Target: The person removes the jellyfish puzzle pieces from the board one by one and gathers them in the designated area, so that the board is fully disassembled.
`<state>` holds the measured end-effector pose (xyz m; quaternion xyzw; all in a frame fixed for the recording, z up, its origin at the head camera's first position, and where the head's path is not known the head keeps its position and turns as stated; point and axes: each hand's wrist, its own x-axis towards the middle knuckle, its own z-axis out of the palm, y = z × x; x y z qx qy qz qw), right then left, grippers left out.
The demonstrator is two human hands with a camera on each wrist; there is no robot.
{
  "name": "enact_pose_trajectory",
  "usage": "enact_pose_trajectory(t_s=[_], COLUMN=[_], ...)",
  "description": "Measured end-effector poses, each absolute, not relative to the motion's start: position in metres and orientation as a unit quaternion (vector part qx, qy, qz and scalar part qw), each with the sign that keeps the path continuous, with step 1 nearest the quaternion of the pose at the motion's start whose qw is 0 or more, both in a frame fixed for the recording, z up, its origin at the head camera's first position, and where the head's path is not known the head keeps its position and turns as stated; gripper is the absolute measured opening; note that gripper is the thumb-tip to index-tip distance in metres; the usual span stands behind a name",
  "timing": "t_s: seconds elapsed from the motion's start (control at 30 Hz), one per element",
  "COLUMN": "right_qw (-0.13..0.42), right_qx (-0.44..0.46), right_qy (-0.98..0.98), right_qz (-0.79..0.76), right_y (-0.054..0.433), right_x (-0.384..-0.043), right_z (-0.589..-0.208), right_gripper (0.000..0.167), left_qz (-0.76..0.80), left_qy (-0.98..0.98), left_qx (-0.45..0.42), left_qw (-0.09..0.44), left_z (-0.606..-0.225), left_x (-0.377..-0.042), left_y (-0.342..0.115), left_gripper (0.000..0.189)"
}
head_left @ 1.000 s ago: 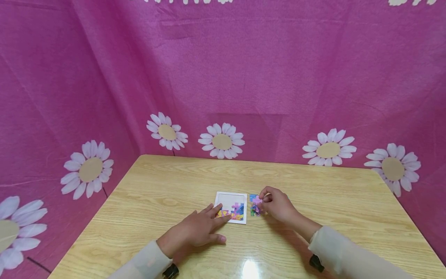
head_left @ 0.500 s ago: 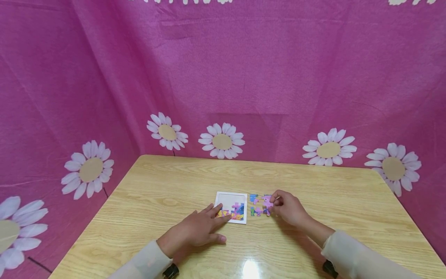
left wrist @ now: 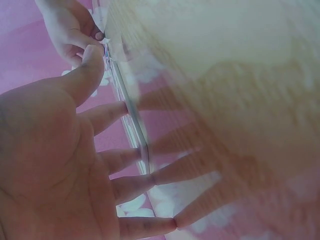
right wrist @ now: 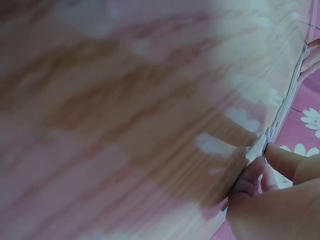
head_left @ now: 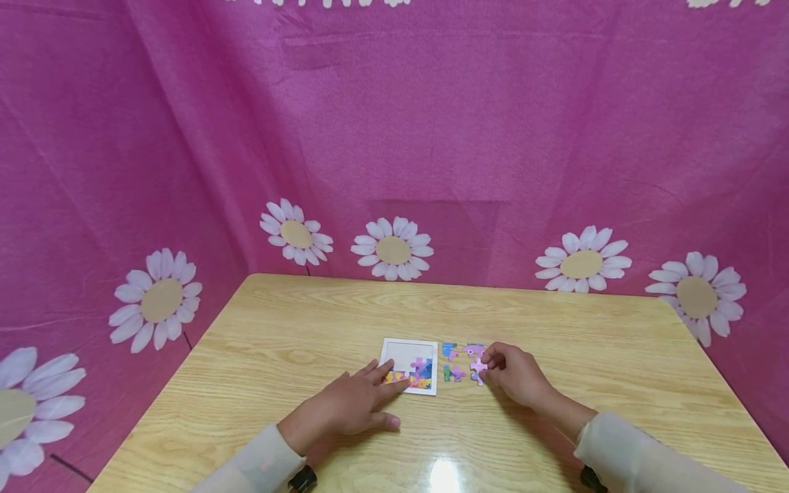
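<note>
My left hand (head_left: 345,404) lies with spread, straight fingers over the lower left of a square white puzzle frame (head_left: 435,370). Joined puzzle pieces (head_left: 422,370) in blue, pink and yellow fill the frame's lower part; some are hidden under the fingers. To the right of the frame, my right hand (head_left: 514,375) pinches the right edge of a pink puzzle piece (head_left: 477,370) at the table. Just above it lies a pink-and-blue piece (head_left: 474,350). Closer to the frame are a blue-and-pink piece (head_left: 449,351) and a green-and-pink piece (head_left: 453,373).
The pieces and frame lie on a glossy wood-grain table (head_left: 308,322). A pink cloth (head_left: 431,137) with white daisies hangs behind and to the left. A dark wrist device (head_left: 302,479) shows under the left sleeve.
My right hand has moved right and slightly nearer the body. The loose pieces, bunched beside the frame before, now lie spread in two columns. My left hand has stayed in place.
</note>
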<state>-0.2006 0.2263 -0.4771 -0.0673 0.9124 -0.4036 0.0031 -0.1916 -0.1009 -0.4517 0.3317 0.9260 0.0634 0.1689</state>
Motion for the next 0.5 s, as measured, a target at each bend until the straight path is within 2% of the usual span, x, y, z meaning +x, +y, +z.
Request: enact_pose_trajectory(t_s=[0.5], right_qw=[-0.003], right_qx=[-0.102], right_qy=[0.923], right_qz=[-0.371], right_y=[0.2274], right_x=[-0.2014], right_z=[-0.4794], right_gripper=[0.015], left_qz=[0.064], left_qy=[0.927], left_qx=[0.329], left_qw=[0.17], left_z=[-0.45], left_x=[-0.1901], left_y=[-0.1001], left_gripper=[0.071])
